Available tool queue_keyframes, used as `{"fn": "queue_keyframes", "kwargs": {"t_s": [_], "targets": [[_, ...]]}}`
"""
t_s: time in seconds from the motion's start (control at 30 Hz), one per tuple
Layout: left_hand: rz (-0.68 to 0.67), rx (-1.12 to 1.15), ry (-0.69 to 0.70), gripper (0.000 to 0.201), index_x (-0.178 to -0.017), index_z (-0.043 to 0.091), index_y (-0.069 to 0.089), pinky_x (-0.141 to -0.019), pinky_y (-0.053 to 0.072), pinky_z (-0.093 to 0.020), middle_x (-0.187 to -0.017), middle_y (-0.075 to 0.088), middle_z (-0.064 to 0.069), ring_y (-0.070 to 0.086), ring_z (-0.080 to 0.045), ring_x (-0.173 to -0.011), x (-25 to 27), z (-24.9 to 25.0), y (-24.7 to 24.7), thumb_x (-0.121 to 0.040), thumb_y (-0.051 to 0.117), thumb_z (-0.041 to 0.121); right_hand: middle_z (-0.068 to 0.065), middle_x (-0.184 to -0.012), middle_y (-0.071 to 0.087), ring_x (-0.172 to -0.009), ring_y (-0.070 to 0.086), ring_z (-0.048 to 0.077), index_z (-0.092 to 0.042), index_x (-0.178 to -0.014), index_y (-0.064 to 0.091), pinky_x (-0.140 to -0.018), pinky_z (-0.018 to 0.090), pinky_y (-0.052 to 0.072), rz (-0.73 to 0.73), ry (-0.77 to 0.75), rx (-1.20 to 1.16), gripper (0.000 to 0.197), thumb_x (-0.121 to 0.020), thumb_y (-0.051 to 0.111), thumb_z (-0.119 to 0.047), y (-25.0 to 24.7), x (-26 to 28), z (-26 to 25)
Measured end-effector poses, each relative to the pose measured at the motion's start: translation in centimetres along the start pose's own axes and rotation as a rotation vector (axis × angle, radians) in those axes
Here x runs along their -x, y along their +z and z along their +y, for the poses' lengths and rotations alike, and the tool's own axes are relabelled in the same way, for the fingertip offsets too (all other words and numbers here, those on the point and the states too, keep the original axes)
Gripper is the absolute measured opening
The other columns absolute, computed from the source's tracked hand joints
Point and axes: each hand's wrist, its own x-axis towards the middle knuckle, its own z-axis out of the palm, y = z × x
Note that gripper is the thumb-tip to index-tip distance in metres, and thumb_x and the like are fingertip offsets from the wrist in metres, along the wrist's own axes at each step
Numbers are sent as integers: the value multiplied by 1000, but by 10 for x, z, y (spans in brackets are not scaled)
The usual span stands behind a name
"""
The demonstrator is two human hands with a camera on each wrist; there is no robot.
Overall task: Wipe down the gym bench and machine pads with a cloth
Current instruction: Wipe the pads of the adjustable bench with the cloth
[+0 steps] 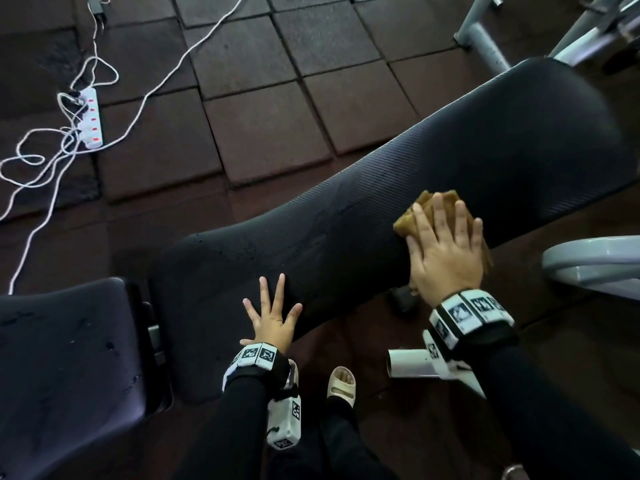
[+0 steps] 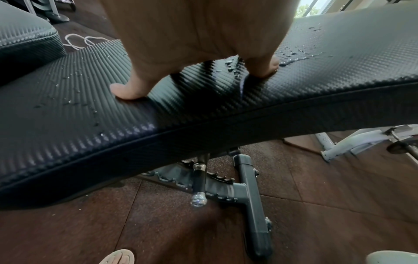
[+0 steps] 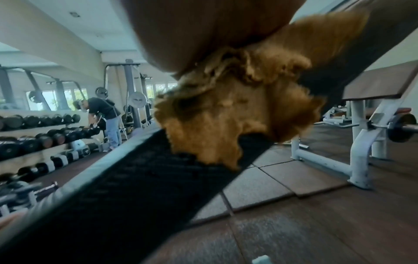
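Cloth (image 1: 424,209) flat under right hand (image 1: 446,252) on bench pad (image 1: 485,143)

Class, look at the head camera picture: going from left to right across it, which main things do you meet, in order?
White power strip with red switches → dark seat pad → left hand flat on the pad → beige sandal → right hand pressing the brown cloth on the long black ribbed bench pad → grey curved frame.

Both black-sleeved arms reach forward onto the table (image 1: 433,161), the left hand (image 1: 272,322) splayed flat with straight fingers on its near end, the right hand (image 1: 446,251) further along it, fingers spread, pressing down flat on the cloth (image 1: 408,225).
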Motion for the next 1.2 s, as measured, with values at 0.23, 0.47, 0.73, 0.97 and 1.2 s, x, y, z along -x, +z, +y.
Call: {"fn": "queue_keyframes", "kwargs": {"t_s": [0.23, 0.47, 0.73, 0.97, 1.2], "targets": [[-1, 24, -8, 62, -126, 73, -3, -95, 3, -82, -136, -26, 45, -26, -20, -142, 4, 1, -2, -92, 46, 54, 2, -152, 31, -141, 24, 32, -26, -139, 45, -114, 50, 14, -36, -223, -31, 50, -92, 46, -39, 23, -1, -72], [-34, 20, 6, 63, -131, 69, -2, -97, 5, -81, -142, -24, 39, -25, -21, -142, 4, -2, -4, -93, 46, 53, -8, -156, 20, -145, 9, 18, -31, -146, 30, -114, 46, 14, -116, -337, 20, 56, -92, 41, -37, 34, 86, -47], [-8, 6, -4, 63, -127, 71, -7, -96, 1, -81, -138, -28, 41, -28, -18, -141, 1, -7, 3, -92, 43, 56, 2, -156, 21, -144, 13, 30, -22, -147, 31, -115, 47, 4, -61, -26, 12, 54, -97, 26, -41, -2, 30, -7], [-23, -33, -23, 63, -122, 73, -15, -95, -2, -81, -131, -36, 43, -31, -18, -139, -1, -5, 5, -94, 38, 55, 6, -153, 29, -141, 22, 37, -19, -142, 41, -115, 49, 7, -86, -113, -31, 54, -92, 48, -35, 16, 9, -74], [-70, -9, -15, 66, -129, 70, -9, -96, -1, -81, -138, -31, 39, -30, -18, -140, 0, -5, -1, -93, 44, 54, 1, -153, 28, -144, 16, 25, -22, -142, 41, -113, 44, 15, -149, -245, 45, 61, -84, 58, -22, 32, 80, -79]]}}
